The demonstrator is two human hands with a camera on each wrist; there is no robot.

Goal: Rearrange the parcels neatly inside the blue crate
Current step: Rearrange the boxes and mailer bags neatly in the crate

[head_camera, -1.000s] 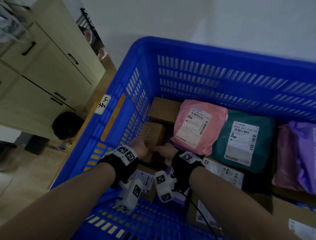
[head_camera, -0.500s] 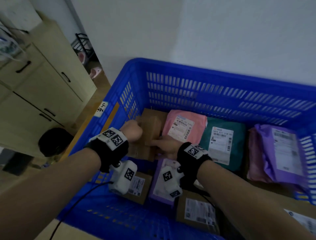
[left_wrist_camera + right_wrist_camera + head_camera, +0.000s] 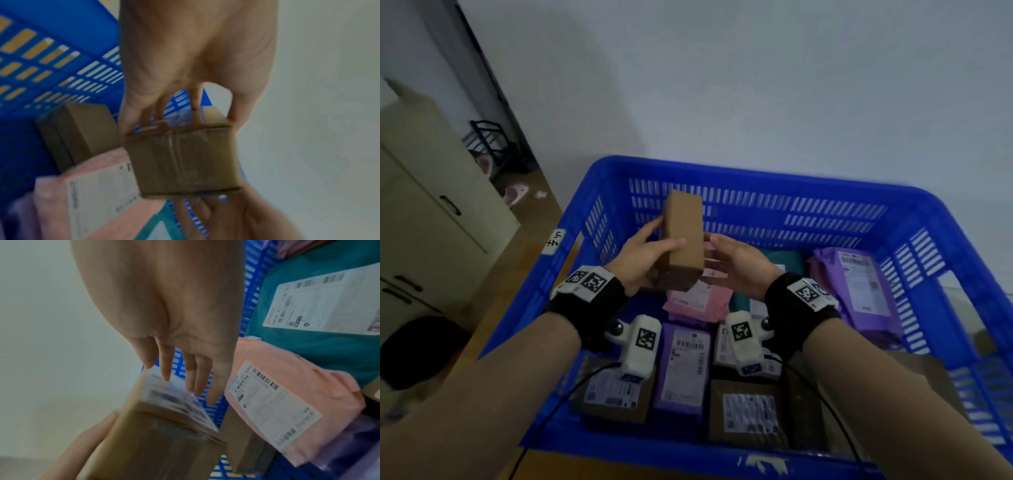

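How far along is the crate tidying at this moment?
Mostly arranged, one piece in hand. Done: pink, teal and purple mailers lie flat along the far side of the crate, and labelled parcels sit side by side near the front. In hand: the left hand grips a small brown box lifted above the parcels; the right hand has straight fingers at its side. Left: setting that box down.

Both my forearms reach forward, side by side, wrists strapped in black bands. My left hand (image 3: pixel 645 255) is raised, thumb across the near face of the box (image 3: pixel 683 236) and fingers (image 3: pixel 144 116) curled behind it, gripping. My right hand (image 3: pixel 739 265) is beside it, palm inward, fingers (image 3: pixel 193 374) straight, fingertips touching the box's right side.
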